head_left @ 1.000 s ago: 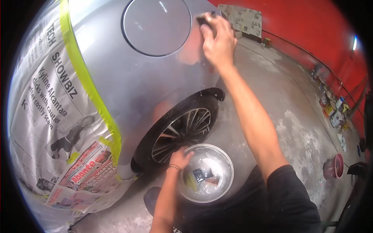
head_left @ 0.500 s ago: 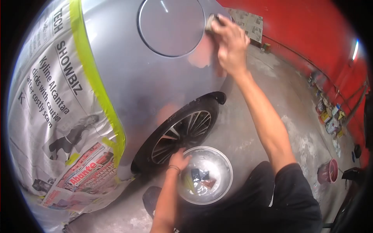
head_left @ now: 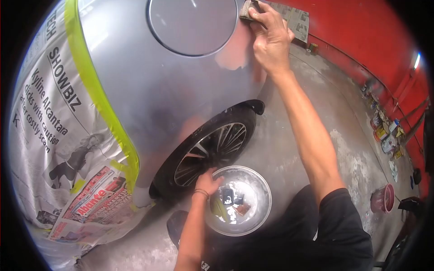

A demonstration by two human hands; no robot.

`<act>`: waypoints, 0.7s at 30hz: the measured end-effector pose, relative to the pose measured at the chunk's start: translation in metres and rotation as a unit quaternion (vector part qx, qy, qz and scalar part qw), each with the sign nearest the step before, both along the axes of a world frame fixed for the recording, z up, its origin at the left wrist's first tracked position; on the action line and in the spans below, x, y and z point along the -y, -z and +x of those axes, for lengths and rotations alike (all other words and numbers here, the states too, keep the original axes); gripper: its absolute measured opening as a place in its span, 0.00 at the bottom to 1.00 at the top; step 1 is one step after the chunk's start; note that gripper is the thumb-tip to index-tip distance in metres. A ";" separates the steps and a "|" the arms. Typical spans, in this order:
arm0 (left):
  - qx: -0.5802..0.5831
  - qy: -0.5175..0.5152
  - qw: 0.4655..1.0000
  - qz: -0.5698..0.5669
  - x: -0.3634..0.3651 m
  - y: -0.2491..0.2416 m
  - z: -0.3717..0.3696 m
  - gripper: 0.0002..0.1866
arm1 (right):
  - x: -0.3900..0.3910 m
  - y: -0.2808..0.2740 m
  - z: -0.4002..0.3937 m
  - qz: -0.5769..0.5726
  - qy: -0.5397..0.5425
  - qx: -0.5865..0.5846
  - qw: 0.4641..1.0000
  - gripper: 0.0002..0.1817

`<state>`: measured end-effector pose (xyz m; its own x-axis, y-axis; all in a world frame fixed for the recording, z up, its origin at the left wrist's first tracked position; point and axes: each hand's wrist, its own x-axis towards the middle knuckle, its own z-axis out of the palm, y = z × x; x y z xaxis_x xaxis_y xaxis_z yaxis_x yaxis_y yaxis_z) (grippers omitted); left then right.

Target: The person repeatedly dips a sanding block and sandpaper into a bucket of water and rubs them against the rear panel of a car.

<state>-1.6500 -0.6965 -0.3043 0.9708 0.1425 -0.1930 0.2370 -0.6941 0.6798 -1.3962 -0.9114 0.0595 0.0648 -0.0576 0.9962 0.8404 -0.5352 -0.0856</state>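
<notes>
My right hand (head_left: 273, 38) is closed around a small sanding block (head_left: 247, 11) at the grey car panel (head_left: 144, 86), just right of the round fuel flap (head_left: 194, 27). Below it shows a pinkish patch (head_left: 233, 54) in the paint. Low down, my left hand (head_left: 209, 182) grips the near-left rim of a round tub (head_left: 267, 205), thumb over the edge. Shallow water in the tub covers dark squares (head_left: 229, 197), a brown piece (head_left: 242, 208) and a yellow-green strip (head_left: 220, 210).
The car's wheel (head_left: 212, 151) stands just beyond the tub. Newspaper (head_left: 54, 113) edged with yellow-green tape (head_left: 92, 86) covers the car's left part. Cans and clutter (head_left: 386, 135) line the red wall (head_left: 348, 31); a pink bucket (head_left: 382, 198) sits at right on the concrete floor (head_left: 303, 131).
My right hand and the block have moved up along the panel edge beside the flap. The view has shifted slightly, while my left hand stays at the tub's rim.
</notes>
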 end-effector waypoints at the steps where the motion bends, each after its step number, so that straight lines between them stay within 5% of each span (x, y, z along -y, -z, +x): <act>1: -0.005 -0.001 1.000 0.003 0.000 -0.004 0.001 0.39 | -0.006 0.008 -0.005 0.017 -0.002 -0.013 1.000 0.28; 6: 0.013 0.006 1.000 0.007 0.000 -0.002 0.001 0.38 | -0.037 0.084 -0.080 -0.005 -0.031 -0.039 0.999 0.32; 9: -0.005 0.000 1.000 -0.004 0.001 -0.009 0.000 0.37 | -0.009 0.061 -0.057 -0.062 0.048 -0.042 0.996 0.29; 13: 0.006 0.000 1.000 -0.007 -0.002 -0.003 -0.001 0.35 | -0.032 0.024 -0.023 0.146 -0.027 -0.108 0.983 0.22; 17: 0.002 0.003 1.000 0.003 -0.001 -0.003 0.002 0.34 | -0.063 0.095 -0.112 0.048 0.008 -0.099 0.994 0.29; 21: -0.009 0.022 1.000 0.019 -0.001 -0.006 0.000 0.32 | -0.021 0.076 -0.071 -0.020 0.053 -0.086 0.995 0.25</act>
